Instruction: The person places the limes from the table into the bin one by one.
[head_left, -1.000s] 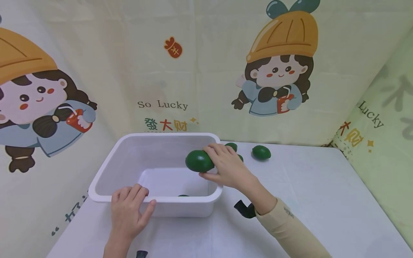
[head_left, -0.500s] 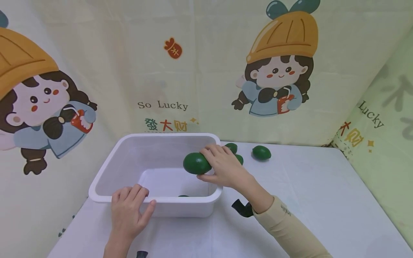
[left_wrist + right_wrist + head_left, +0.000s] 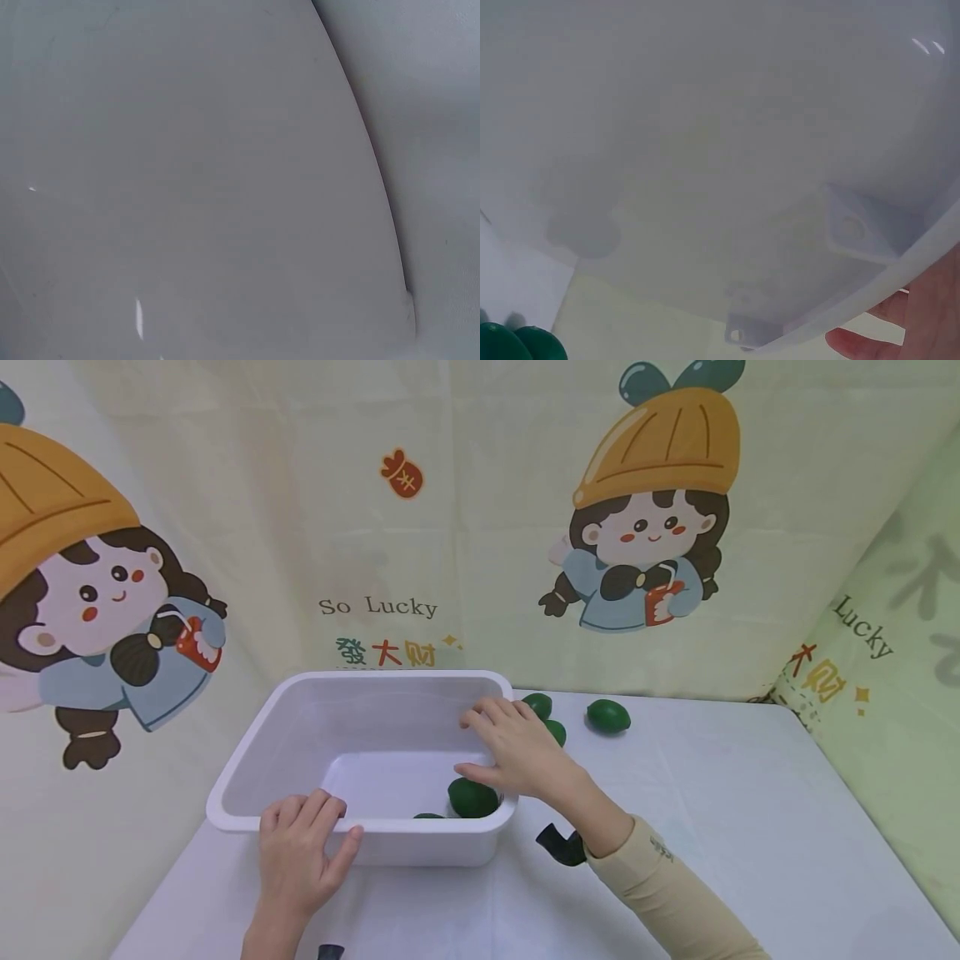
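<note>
Hands: right hand (image 3: 519, 750) is empty, fingers spread and relaxed, hovering over the right rim of the white tub (image 3: 247, 752). Left hand (image 3: 300, 847) lies flat on the tub's near rim, fingers straight, gripping nothing. Dark green lime (image 3: 472, 797) sits inside the tub at its near-right corner, w/ a 2nd lime (image 3: 428, 815) just beside it. 3 limes (image 3: 607, 715) lie on the table (image 3: 750, 827) right of the tub.
</note>
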